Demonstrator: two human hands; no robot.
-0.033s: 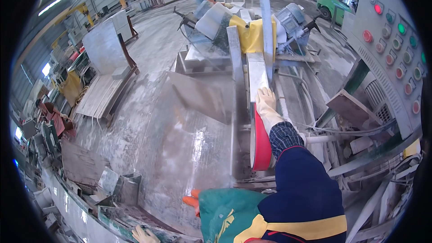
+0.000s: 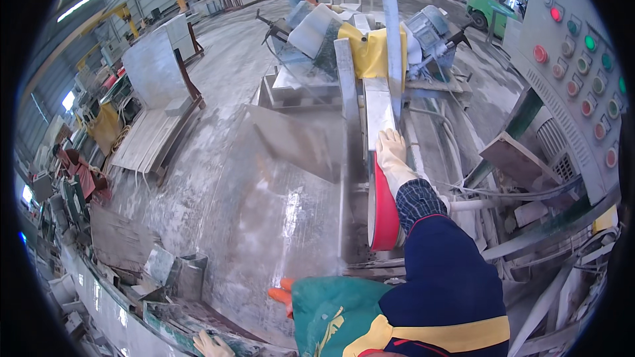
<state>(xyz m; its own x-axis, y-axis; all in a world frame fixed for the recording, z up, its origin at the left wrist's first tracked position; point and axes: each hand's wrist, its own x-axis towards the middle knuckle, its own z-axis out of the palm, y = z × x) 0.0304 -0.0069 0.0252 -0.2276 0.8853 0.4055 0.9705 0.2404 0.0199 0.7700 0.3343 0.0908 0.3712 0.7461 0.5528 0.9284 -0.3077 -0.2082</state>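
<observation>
Open passage lies over the wet stone slab [image 2: 264, 218], whose broad surface carries nothing between its left edge and the saw rail [image 2: 346, 86]. The right hand [image 2: 391, 152], gloved, rests on the narrow stone strip [image 2: 378, 109] between rail and machine frame; this channel is tight. Ahead, the yellow-covered saw head [image 2: 370, 49] blocks it. To the right, hoses and brackets [image 2: 503, 185] crowd the gap before the control panel [image 2: 582, 73]. Left of the slab, leaning slabs on a rack [image 2: 155, 92] close off the floor.
</observation>
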